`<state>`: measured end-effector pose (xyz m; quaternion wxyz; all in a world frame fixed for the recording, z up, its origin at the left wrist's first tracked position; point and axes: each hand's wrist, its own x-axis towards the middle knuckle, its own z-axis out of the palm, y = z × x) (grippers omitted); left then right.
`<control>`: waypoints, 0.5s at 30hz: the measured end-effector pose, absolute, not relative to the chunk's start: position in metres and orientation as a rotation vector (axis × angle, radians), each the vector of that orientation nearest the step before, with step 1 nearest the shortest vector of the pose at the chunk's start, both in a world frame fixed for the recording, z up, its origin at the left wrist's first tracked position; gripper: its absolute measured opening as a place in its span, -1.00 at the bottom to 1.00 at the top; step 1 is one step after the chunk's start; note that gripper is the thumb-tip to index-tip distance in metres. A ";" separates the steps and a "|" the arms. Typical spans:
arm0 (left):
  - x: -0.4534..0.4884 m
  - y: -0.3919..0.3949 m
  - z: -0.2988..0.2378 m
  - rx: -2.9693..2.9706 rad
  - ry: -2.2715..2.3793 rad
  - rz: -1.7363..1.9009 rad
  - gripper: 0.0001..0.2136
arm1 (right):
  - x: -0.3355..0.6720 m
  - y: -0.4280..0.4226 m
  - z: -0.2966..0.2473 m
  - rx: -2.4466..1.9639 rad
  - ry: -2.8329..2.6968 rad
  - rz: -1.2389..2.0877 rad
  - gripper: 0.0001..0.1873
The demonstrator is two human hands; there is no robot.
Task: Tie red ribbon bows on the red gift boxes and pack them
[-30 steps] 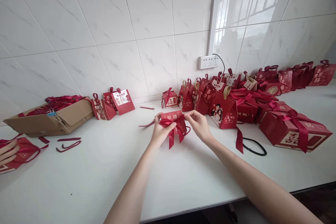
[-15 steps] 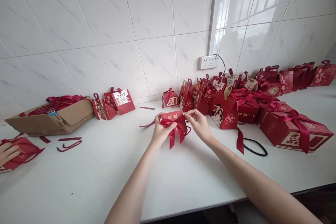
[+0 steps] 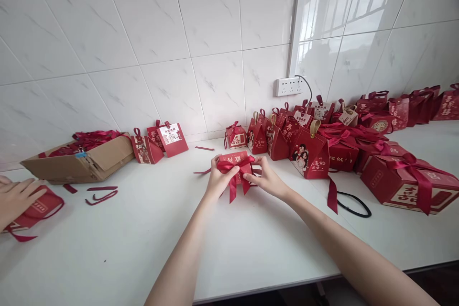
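A small red gift box (image 3: 232, 157) with pale printed characters stands on the white table in front of me. A shiny red ribbon bow (image 3: 247, 161) sits across it, its two tails hanging down the near side. My left hand (image 3: 221, 180) is closed on the box's left side, its thumb pressing the middle of the bow. Around the right side curls my right hand (image 3: 269, 180), thumb at the ribbon's right tail and fingers by the loop. Its fingertips are partly hidden behind the ribbon.
Many red gift boxes (image 3: 310, 153) crowd the right and back. A cardboard box (image 3: 107, 157) of ribbons stands at left, near loose ribbon scraps (image 3: 103, 196). Another person's hand (image 3: 17, 198) rests on a red box at far left. A black loop (image 3: 355, 204) lies at right.
My right hand has moved from the bow's upper right corner down to the box's right side and ribbon tail. My left hand keeps its hold. The other person's hand has moved further into view.
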<state>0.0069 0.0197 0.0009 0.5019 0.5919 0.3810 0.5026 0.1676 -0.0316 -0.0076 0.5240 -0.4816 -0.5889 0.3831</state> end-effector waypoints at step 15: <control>0.009 0.023 -0.004 1.452 0.905 1.222 -0.42 | 0.173 -0.041 0.008 -1.371 -1.789 0.497 -0.79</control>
